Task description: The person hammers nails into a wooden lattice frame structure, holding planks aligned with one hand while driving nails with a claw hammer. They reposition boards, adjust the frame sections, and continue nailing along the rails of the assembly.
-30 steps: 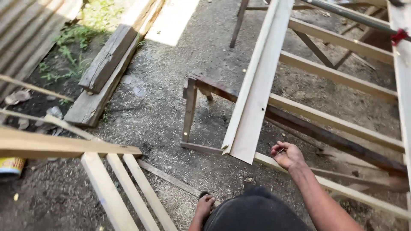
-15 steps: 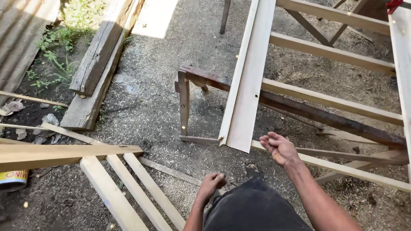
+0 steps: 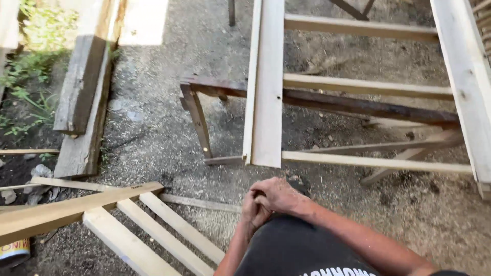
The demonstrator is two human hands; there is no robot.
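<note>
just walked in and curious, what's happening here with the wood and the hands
A person stands on sawdust-covered ground, both hands together in front of their body: the right hand lies over the left hand. What they hold, if anything, is hidden. Just ahead, a pale L-shaped board rests across a wooden frame on a dark trestle.

The board point(image 3: 265, 87) is lying across the sawhorse point(image 3: 327, 102). Both hands point(image 3: 266, 200) are meeting just before its near end; loose slats point(image 3: 153, 230) are lying left.
</note>
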